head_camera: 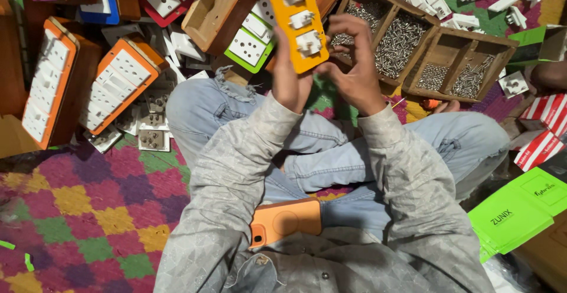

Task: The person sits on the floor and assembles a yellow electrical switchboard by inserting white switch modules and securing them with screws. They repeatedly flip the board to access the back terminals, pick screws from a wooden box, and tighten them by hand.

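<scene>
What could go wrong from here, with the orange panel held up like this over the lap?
1. The orange panel is pinched only at its lower end by the left hand and right hand; it may tip and fall.
2. It hangs close to the wooden screw tray; a slip might scatter screws onto the patterned mat.
3. The orange phone rests loosely on the lap and may slide off if the legs shift.

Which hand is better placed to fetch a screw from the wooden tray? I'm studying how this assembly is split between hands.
Probably the right hand: it lies beside the wooden screw tray, fingers only resting on the orange switch panel, while the left hand grips the panel.
</scene>
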